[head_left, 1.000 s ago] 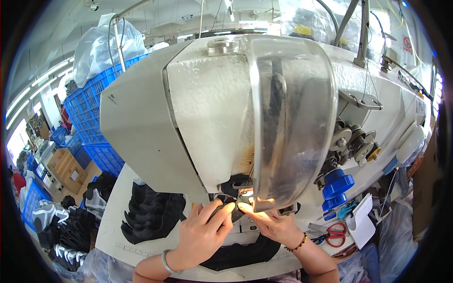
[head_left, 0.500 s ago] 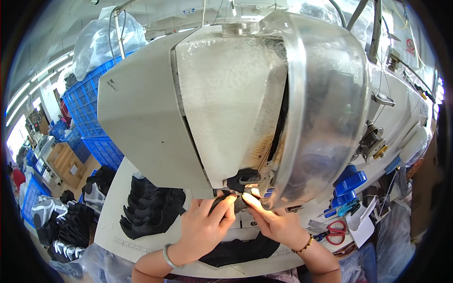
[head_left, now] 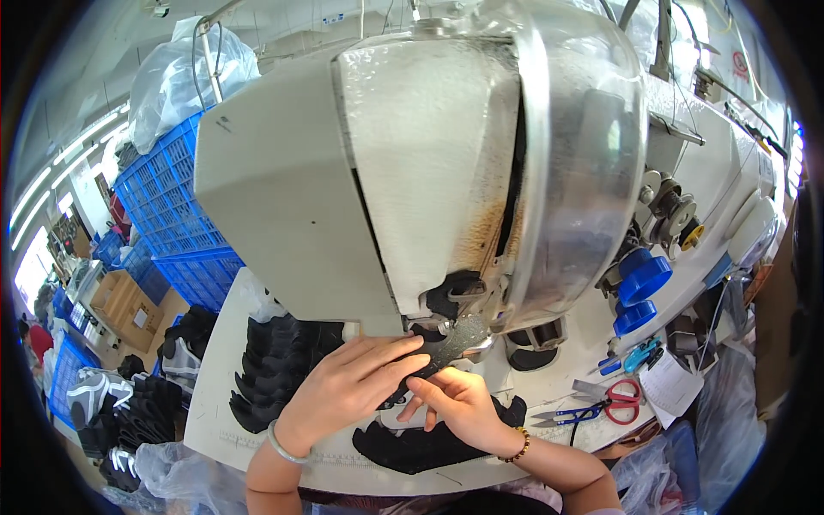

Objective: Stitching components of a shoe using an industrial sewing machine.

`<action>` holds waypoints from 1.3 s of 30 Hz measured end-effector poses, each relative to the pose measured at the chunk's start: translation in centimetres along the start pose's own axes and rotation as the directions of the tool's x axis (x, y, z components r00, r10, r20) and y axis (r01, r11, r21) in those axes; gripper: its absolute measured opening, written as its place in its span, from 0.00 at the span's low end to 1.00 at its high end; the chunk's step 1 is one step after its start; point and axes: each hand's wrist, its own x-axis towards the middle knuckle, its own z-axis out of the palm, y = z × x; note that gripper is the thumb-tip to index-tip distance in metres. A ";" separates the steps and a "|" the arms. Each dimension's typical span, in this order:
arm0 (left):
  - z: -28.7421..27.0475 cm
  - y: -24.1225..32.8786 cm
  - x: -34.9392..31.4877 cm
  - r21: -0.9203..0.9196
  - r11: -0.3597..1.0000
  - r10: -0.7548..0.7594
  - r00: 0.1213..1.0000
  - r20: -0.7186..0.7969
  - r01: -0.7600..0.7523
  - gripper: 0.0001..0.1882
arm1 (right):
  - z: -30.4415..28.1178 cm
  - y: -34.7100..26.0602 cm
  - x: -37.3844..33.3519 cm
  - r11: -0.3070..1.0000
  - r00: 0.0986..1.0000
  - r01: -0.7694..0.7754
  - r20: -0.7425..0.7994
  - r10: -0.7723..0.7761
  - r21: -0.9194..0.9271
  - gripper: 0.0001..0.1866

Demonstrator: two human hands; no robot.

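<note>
A black, speckled fabric piece [head_left: 461,337] lies under the head of a large off-white sewing machine [head_left: 429,172], tilted down toward me. My left hand [head_left: 348,386] comes at its left edge, fingers long and pressed together on the piece, thumb hidden. At the near end, my right hand [head_left: 455,405] pinches the material between thumb and forefinger, its other fingers curled below. Under my wrists, near the table's front edge, rests another black curved piece [head_left: 421,451]. Several black cut pieces [head_left: 279,365] overlap in a row left of my left hand.
A clear curved plastic guard [head_left: 584,172] covers the machine's right side. Red-handled scissors [head_left: 622,402], blue thread snips [head_left: 562,418] and paper [head_left: 672,386] lie at right. Blue caps [head_left: 644,276] sit below thread spools. Blue crates [head_left: 172,189] and shoe parts [head_left: 103,395] stand left.
Both hands have drawn back slightly from the needle area, bringing more of the black piece into sight. The left hand's fingers have straightened over it; the right hand has shifted to its near end.
</note>
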 end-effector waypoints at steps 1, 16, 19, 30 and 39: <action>-0.1 -0.1 -0.1 -0.005 1.000 -0.007 1.000 0.013 0.007 0.19 | 0.0 0.2 0.0 1.000 1.000 0.025 0.004 -0.025 -0.001 0.14; 0.0 0.5 0.0 0.099 0.995 -0.013 1.000 0.012 0.012 0.17 | -0.8 0.7 0.3 0.999 0.996 -0.003 0.091 0.006 -0.037 0.15; -0.2 0.7 0.1 0.106 0.994 -0.012 0.999 0.036 0.008 0.17 | -0.6 0.4 0.1 0.999 0.991 -0.044 0.125 0.045 -0.013 0.16; -0.5 0.7 -0.1 0.130 0.991 -0.006 0.995 0.098 -0.006 0.19 | -1.0 0.0 0.5 0.995 0.975 -0.030 0.216 0.050 -0.097 0.19; -0.6 1.4 -0.1 0.178 0.984 -0.011 0.995 0.095 -0.006 0.20 | -1.2 0.3 0.2 0.999 0.976 -0.012 0.215 0.022 -0.047 0.18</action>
